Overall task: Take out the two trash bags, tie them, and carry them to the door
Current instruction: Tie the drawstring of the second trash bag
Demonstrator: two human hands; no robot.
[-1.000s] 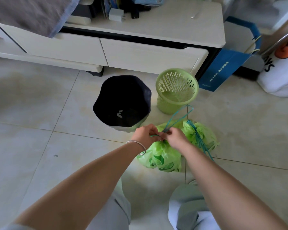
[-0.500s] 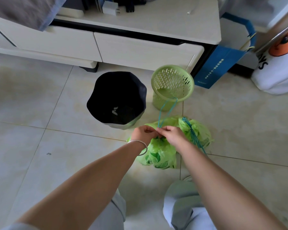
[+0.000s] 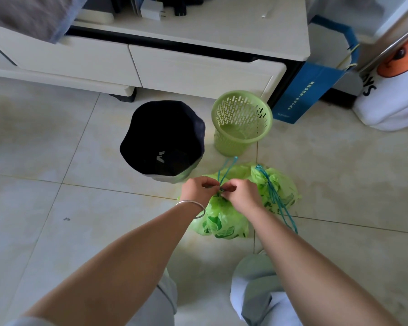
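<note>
Trash bags [image 3: 224,222] of thin, soft green plastic (likely light and slippery) lie touching on the floor [image 3: 57,208] before two bins, left hand [image 3: 198,190] and right hand [image 3: 242,194] pinching the nearer bag's teal drawstring [image 3: 225,169], the surest hold.

Trash bags [image 3: 224,222]: thin, crinkled green plastic. Basket [image 3: 242,121]: matt green slotted plastic. Floor [image 3: 45,142]: smooth, glossy tile. Bracelet [image 3: 193,204]: polished metal. Cabinet [image 3: 198,71]: pale wood-grain finish.
</note>
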